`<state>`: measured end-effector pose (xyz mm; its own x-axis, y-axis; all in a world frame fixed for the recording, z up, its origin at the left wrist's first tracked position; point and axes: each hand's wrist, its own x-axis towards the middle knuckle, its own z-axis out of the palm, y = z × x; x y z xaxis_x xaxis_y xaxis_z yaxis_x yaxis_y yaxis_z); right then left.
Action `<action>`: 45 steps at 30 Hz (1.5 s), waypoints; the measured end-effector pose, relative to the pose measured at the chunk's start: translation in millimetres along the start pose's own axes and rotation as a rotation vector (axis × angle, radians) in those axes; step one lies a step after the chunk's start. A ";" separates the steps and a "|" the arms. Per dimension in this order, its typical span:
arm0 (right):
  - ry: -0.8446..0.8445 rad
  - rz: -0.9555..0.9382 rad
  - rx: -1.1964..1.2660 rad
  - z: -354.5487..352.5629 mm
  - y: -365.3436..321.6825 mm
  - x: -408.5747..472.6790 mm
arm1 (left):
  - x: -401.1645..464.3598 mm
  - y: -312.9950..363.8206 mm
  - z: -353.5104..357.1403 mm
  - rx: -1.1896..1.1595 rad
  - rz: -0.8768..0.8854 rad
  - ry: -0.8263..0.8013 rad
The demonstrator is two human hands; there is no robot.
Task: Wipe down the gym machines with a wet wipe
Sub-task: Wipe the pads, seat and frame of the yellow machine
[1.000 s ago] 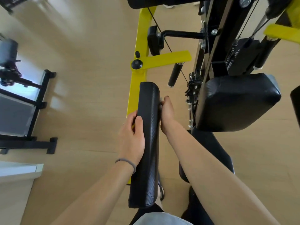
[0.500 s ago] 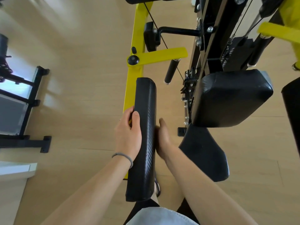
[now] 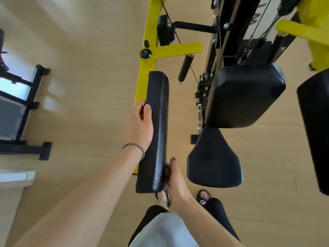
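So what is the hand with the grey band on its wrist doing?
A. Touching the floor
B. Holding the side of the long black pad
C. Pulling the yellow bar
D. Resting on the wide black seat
B: the left hand, with the grey band on its wrist, wraps its fingers over the edge of the long black pad.

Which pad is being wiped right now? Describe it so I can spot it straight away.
Start at the yellow frame beam running down the middle of the view. The long narrow black pad stands edge-on along it, with the left hand on its left side and the right hand low on its right. The other black pads are blocky.
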<state>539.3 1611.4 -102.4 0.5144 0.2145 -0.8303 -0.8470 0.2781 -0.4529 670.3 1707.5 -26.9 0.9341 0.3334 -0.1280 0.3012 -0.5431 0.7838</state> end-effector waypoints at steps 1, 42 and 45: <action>0.002 -0.016 -0.006 2.2 -7.6 -4.6 | -0.5 0.4 0.2 0.005 0.000 0.000; 0.480 -0.405 0.217 67.5 43.5 -51.0 | 7.7 -12.2 4.4 -0.131 0.078 -0.015; 0.327 -0.285 0.252 43.4 24.1 -35.2 | 6.4 -11.5 4.4 -0.130 0.069 -0.012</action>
<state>506.6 1651.2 -70.0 0.6175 -0.1963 -0.7617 -0.5997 0.5090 -0.6174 673.7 1712.5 -39.4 0.9541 0.2892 -0.0780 0.2098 -0.4593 0.8631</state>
